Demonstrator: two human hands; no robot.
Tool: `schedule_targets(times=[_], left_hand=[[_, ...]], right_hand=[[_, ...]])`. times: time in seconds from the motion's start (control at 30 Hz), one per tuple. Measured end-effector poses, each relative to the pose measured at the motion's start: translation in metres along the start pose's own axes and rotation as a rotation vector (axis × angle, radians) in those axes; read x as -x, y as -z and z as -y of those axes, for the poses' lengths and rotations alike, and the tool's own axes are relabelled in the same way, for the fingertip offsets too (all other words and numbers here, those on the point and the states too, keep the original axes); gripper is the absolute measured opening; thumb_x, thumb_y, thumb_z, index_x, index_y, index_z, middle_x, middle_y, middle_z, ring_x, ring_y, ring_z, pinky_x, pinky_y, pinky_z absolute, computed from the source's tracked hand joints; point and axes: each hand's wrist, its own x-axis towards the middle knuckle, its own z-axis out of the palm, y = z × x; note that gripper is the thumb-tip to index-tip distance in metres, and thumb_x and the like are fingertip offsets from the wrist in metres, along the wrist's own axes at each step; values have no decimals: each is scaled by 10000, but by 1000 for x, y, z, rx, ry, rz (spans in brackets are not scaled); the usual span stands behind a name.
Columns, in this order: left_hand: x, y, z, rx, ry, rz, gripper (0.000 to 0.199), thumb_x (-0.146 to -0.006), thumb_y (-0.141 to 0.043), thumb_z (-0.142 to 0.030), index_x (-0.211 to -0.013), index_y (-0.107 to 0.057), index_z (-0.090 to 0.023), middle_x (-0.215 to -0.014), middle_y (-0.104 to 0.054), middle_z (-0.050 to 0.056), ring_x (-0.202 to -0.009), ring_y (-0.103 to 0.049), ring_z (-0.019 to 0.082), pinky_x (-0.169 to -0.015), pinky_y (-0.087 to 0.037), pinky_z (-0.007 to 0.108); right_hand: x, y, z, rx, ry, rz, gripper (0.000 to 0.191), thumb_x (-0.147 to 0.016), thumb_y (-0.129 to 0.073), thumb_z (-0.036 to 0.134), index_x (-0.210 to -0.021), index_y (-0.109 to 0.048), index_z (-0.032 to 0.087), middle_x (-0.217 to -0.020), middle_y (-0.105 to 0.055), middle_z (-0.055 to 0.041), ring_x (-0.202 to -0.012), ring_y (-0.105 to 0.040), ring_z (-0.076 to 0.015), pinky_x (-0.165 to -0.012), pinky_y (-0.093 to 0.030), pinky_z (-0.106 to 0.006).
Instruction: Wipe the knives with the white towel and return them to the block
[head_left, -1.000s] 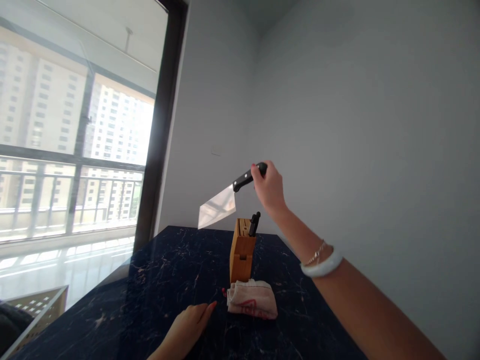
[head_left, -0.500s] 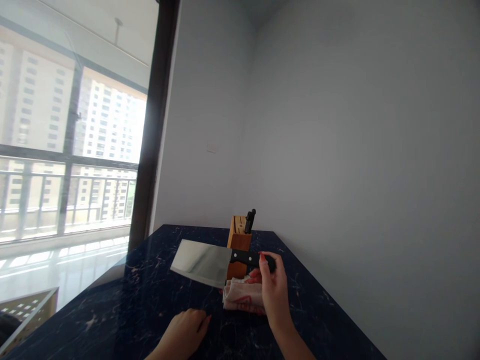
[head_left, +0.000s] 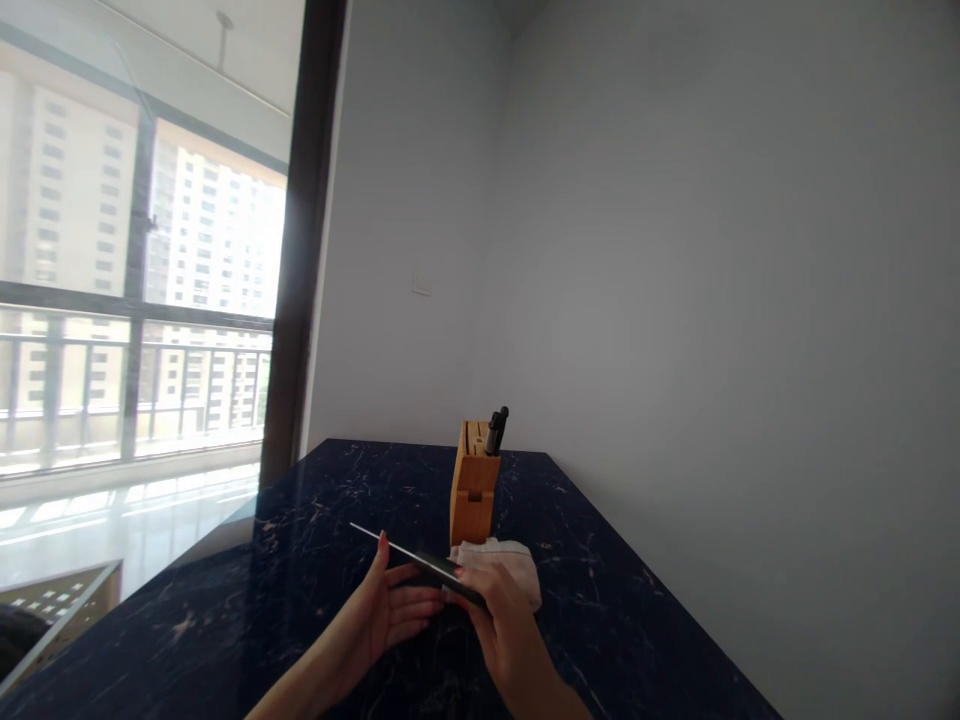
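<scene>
A cleaver (head_left: 429, 567) is turned nearly edge-on, its blade a thin bright line pointing left and its dark handle to the right. My right hand (head_left: 504, 622) is closed around the handle. My left hand (head_left: 394, 608) is at the blade, with the thumb over its upper edge and the fingers stretched out beneath. A folded whitish cloth (head_left: 514, 565) is just behind my right hand; whether that hand touches it is hidden. Beyond it stands a wooden knife block (head_left: 472, 500) with black-handled tools (head_left: 496, 430) in its right side.
All this is on a dark blue marbled table (head_left: 315, 540), narrowing away from me. A grey wall (head_left: 712, 350) runs along its right side. At lower left is a perforated panel with a pale frame (head_left: 82, 605). Large windows (head_left: 202, 250) fill the left.
The cleaver has turned from broadside to edge-on and come lower and nearer. My left hand has unfolded from a fist and moved up to the blade. The cloth shows further right.
</scene>
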Motion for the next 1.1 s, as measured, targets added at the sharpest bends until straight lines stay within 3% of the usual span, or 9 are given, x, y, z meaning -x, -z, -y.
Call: schedule_targets(times=[0.27,0.33,0.47,0.53,0.63,0.77,0.9,1.0,1.1], left_hand=[[-5,20,7,43,-28,-46,374,-767,-570,-297,-1039,-566,-40,-986,-661,152,-964,-596,242,-854,-465,299],[-10,28,13,77,-24,-90,319,-749,-586,-222,-994,-578,-18,-991,-657,167,-978,-587,254,-871,-463,305],[-15,39,21,107,43,-90,302,-745,-584,-202,-967,-578,3,-1019,-640,190,-975,-587,264,-859,-478,296],[-16,41,22,109,41,-72,324,-749,-582,-214,-986,-569,6,-1027,-638,186,-983,-583,254,-855,-480,279],[-17,40,24,81,29,-72,340,-748,-585,-228,-1005,-561,-5,-1001,-652,175,-962,-596,244,-837,-489,277],[-18,39,26,55,45,-75,339,-744,-594,-231,-1005,-554,-18,-981,-660,174,-933,-612,235,-830,-486,283],[-18,38,26,58,33,-64,297,-749,-583,-224,-978,-559,-36,-964,-667,167,-908,-624,223,-824,-480,282],[-17,38,25,65,31,-42,274,-757,-574,-233,-961,-555,-51,-944,-673,166,-869,-638,214,-787,-487,280],[-18,38,25,73,35,-41,270,-756,-572,-232,-957,-548,-54,-942,-673,169,-846,-644,201,-759,-490,264]], right_hand=[[4,-16,2,91,42,272,267,-867,-411,214,-1125,-455,265,-979,-543,-33,-879,-498,-147,-774,-407,-267],[2,-13,7,86,24,315,275,-831,-490,329,-1097,-481,258,-963,-563,-26,-879,-501,-160,-797,-394,-282],[0,-2,13,19,-16,318,551,-625,-623,568,-1084,-512,285,-931,-581,-3,-869,-514,-185,-803,-396,-299],[0,0,7,-31,-76,243,434,-687,-592,526,-1048,-537,292,-917,-584,7,-871,-523,-173,-791,-406,-283],[-5,-9,-21,-34,-272,-32,275,-798,-504,380,-1040,-536,255,-966,-567,-19,-910,-525,-169,-801,-415,-290],[-29,-31,-79,23,-586,-476,462,-751,-515,358,-1157,-437,153,-1088,-495,-108,-990,-504,-219,-824,-420,-340],[-62,-53,-111,117,-758,-557,763,-633,-619,363,-1246,-302,36,-1206,-398,-232,-1148,-366,-333,-917,-325,-424],[-78,-68,-109,191,-754,-567,901,-601,-642,350,-1298,-179,14,-1256,-338,-262,-1190,-301,-359,-941,-274,-444],[-84,-79,-98,313,-756,-585,916,-619,-623,334,-1337,-113,82,-1271,-336,-226,-1159,-354,-346,-917,-296,-422]])
